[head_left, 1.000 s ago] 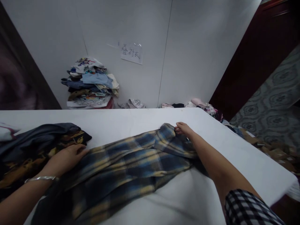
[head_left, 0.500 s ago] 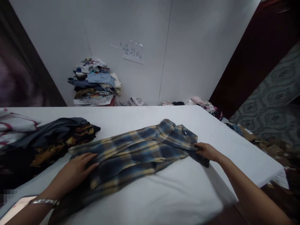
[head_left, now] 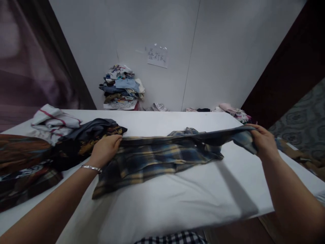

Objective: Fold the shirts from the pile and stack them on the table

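Note:
A blue, black and yellow plaid shirt (head_left: pixel 157 156) stretches across the white table (head_left: pixel 182 200). My left hand (head_left: pixel 108 147) is closed on its far edge at the left end. At the other end, my right hand (head_left: pixel 262 139) grips a part of the shirt and holds it raised above the tabletop. Between the two hands the edge is pulled into a nearly straight line, while the lower part of the shirt lies on the table. The collar area shows partly behind the raised edge. My fingertips are partly hidden by the cloth.
To the left lie a dark garment with gold print (head_left: pixel 88 135), a white and red cloth (head_left: pixel 54 122) and a brown patterned garment (head_left: pixel 25 159). A tall pile of clothes (head_left: pixel 123 88) stands beyond the table by the wall, below a paper sign (head_left: pixel 157 57).
My left hand has gone from lying on the shirt to gripping its far edge. My right hand has moved right and up, lifting part of the shirt. The view has shifted left.

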Demonstrator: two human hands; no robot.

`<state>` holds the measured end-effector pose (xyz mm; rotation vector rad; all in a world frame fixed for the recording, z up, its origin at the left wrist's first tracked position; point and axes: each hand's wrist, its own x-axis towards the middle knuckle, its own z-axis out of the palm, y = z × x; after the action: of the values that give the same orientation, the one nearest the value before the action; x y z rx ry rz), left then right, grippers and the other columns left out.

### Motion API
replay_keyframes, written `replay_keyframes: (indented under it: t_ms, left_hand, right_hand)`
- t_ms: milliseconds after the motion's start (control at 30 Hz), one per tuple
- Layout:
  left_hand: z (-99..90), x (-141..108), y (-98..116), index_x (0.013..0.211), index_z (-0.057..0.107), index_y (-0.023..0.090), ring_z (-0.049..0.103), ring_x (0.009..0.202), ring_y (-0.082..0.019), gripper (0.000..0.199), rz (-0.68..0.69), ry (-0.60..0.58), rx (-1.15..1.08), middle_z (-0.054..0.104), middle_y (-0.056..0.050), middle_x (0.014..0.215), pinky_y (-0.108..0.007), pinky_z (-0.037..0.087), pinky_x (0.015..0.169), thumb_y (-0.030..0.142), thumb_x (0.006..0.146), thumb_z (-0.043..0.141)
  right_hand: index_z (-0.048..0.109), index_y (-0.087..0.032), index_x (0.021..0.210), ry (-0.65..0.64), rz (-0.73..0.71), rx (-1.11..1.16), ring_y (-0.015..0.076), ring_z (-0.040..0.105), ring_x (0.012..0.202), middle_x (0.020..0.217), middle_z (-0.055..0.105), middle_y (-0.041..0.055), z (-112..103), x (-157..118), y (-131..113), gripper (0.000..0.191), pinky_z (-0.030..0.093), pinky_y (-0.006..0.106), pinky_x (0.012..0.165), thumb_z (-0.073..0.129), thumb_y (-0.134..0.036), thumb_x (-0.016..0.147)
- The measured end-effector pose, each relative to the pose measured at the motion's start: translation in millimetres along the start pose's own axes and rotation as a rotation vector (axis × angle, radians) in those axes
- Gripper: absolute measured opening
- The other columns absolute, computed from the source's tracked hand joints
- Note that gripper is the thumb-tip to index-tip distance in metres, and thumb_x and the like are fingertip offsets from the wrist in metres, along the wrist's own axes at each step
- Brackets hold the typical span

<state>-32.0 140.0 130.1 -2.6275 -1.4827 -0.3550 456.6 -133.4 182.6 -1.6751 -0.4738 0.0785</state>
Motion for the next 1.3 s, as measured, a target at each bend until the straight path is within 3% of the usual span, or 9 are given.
replay_keyframes:
  t_ms: [167, 333, 467, 567, 733, 867, 933, 1033, 1300]
  left_hand:
    - [10.0, -10.4, -5.7, 0.100, 0.067, 0.018, 0.061, 0.096, -0.029, 0.039, 0.162, -0.070, 0.029, 0.068, -0.013, 0.098, -0.039, 0.043, 0.087, 0.028, 0.087, 0.032]
    - [39.6, -38.0, -28.3, 0.093, 0.071, 0.024, 0.064, 0.090, -0.027, 0.033, 0.233, -0.305, -0.271, 0.071, -0.009, 0.097, -0.036, 0.046, 0.082, 0.038, 0.084, 0.042]
    - [33.5, -35.2, -27.9, 0.094, 0.071, 0.026, 0.064, 0.094, -0.029, 0.038, 0.149, -0.263, -0.311, 0.072, -0.007, 0.101, -0.037, 0.046, 0.084, 0.051, 0.084, 0.045]
    - [11.0, -23.0, 8.5, 0.103, 0.069, 0.025, 0.063, 0.100, -0.029, 0.038, 0.162, -0.126, -0.458, 0.070, -0.007, 0.107, -0.038, 0.045, 0.091, 0.050, 0.083, 0.049]
    - [-18.5, -2.6, 124.2, 0.134, 0.048, 0.030, 0.052, 0.121, -0.027, 0.074, 0.330, -0.056, -0.994, 0.055, -0.005, 0.135, -0.038, 0.038, 0.104, 0.043, 0.067, 0.074]
    - [-10.8, 18.2, 180.5, 0.126, 0.052, 0.022, 0.061, 0.109, -0.026, 0.061, 0.031, -0.162, -1.617, 0.063, -0.010, 0.123, -0.040, 0.049, 0.093, 0.038, 0.070, 0.072]
    - [-0.9, 24.3, 180.2, 0.112, 0.060, 0.018, 0.064, 0.103, -0.026, 0.041, -0.228, -0.169, -1.845, 0.067, -0.011, 0.114, -0.041, 0.052, 0.089, 0.036, 0.076, 0.065]
    - [13.3, 21.4, 160.1, 0.104, 0.064, 0.016, 0.064, 0.104, -0.025, 0.030, -0.405, -0.173, -2.045, 0.069, -0.010, 0.111, -0.041, 0.053, 0.090, 0.030, 0.078, 0.061]
    - [22.1, -6.2, 136.0, 0.091, 0.071, 0.017, 0.062, 0.109, -0.029, 0.022, -0.261, -0.513, -2.100, 0.073, -0.009, 0.101, -0.046, 0.049, 0.095, 0.029, 0.077, 0.060]
  right_hand:
    - [0.071, -0.017, 0.087, -0.016, -0.061, 0.095, 0.0129, 0.053, 0.055, 0.071, 0.065, 0.0038, 1.7, -3.7, 1.4, 0.030, 0.042, 0.025, 0.050, 0.065, -0.024, 0.059]
    - [0.073, -0.021, 0.086, -0.181, -0.112, -0.247, 0.0197, 0.060, 0.061, 0.075, 0.069, 0.0061, -17.7, -13.7, 14.7, 0.028, 0.046, 0.031, 0.053, 0.066, -0.034, 0.062]
    - [0.072, -0.021, 0.095, 0.038, -0.538, -0.372, 0.0227, 0.065, 0.082, 0.090, 0.070, 0.0072, -15.8, -23.5, 6.2, 0.029, 0.050, 0.035, 0.074, 0.057, -0.032, 0.073]
    - [0.071, -0.020, 0.098, 0.019, -0.823, -0.318, 0.0226, 0.065, 0.089, 0.093, 0.069, 0.0080, 12.3, -32.3, -20.0, 0.027, 0.050, 0.037, 0.083, 0.053, -0.027, 0.079]
    - [0.070, -0.025, 0.103, -0.541, -0.955, -0.319, 0.0241, 0.061, 0.102, 0.103, 0.067, 0.0054, 106.3, -59.9, -95.1, 0.025, 0.044, 0.038, 0.094, 0.058, -0.023, 0.081]
    - [0.066, -0.027, 0.115, -1.169, -0.914, -0.183, 0.0229, 0.057, 0.109, 0.107, 0.067, 0.0015, 182.7, -58.1, -125.4, 0.043, 0.040, 0.038, 0.098, 0.072, -0.027, 0.072]
    - [0.062, -0.026, 0.121, -1.224, -0.775, -0.044, 0.0208, 0.059, 0.107, 0.109, 0.067, 0.0029, 206.3, -34.6, -111.3, 0.044, 0.043, 0.039, 0.095, 0.067, -0.030, 0.077]
    - [0.063, -0.019, 0.118, -0.985, -0.518, -0.070, 0.0207, 0.061, 0.103, 0.106, 0.069, 0.0069, 221.8, 11.8, -59.5, 0.038, 0.045, 0.041, 0.095, 0.055, -0.018, 0.080]
    - [0.063, -0.020, 0.120, -0.981, -0.290, -0.530, 0.0258, 0.050, 0.123, 0.130, 0.059, 0.0060, 253.0, 35.9, 60.9, 0.063, 0.036, 0.037, 0.106, 0.052, 0.001, 0.062]
